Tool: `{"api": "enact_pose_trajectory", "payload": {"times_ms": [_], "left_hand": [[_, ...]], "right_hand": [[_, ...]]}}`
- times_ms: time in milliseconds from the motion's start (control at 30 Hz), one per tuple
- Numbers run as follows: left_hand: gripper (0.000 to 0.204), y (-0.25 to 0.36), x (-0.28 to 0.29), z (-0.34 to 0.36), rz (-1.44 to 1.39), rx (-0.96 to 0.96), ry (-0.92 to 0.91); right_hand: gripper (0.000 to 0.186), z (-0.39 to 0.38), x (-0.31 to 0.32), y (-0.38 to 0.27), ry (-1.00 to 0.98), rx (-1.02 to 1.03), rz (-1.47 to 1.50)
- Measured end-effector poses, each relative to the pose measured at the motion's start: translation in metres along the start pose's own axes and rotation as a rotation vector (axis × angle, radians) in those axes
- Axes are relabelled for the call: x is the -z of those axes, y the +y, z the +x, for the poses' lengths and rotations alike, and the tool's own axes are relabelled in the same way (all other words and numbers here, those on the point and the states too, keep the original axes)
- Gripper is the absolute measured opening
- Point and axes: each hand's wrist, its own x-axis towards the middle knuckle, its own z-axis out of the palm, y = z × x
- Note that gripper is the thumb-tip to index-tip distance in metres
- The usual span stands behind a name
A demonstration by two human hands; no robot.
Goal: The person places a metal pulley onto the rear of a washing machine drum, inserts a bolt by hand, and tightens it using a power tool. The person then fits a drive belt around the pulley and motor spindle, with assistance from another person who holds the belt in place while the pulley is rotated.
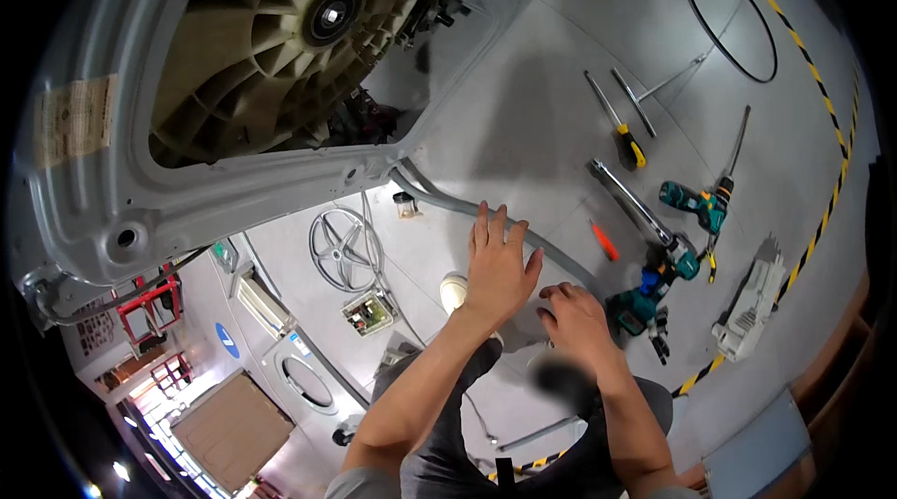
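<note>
My left hand (500,265) is stretched out with its fingers apart over a grey hose (565,261). Whether it touches the hose I cannot tell. To its right and a little nearer, my right hand (575,320) has loosely bent fingers, the thumb apart, and nothing in it. The hose runs along the floor from under a grey metal cabinet (252,186) at the upper left. Through the cabinet's opening shows a large ribbed plastic drum (220,83) with a round bearing (332,15) at its centre. Beyond the right hand lies a green and black power tool (645,298).
On the floor to the right lie a ratchet wrench (635,203), an orange-handled tool (605,242), a screwdriver (631,146), a T-handle wrench (635,105), a cordless drill (696,203) and a black belt (687,4). Leftward are a spoked pulley (338,251) and a circuit board (369,312).
</note>
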Motion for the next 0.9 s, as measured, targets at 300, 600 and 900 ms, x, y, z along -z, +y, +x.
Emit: {"api": "enact_pose_trajectory", "payload": {"times_ms": [300,600,900], "left_hand": [[0.047,0.016,0.043,0.030,0.140,-0.191,0.121],[0.049,0.029,0.038,0.032,0.206,-0.289,0.165],[0.047,0.033,0.033,0.037,0.211,-0.324,0.126]], "right_hand": [[0.027,0.066,0.028,0.008,0.083,0.348,-0.266],[0.026,0.086,0.057,0.019,0.172,0.383,-0.313],[0.023,0.089,0.053,0.032,0.177,0.417,-0.339]]}}
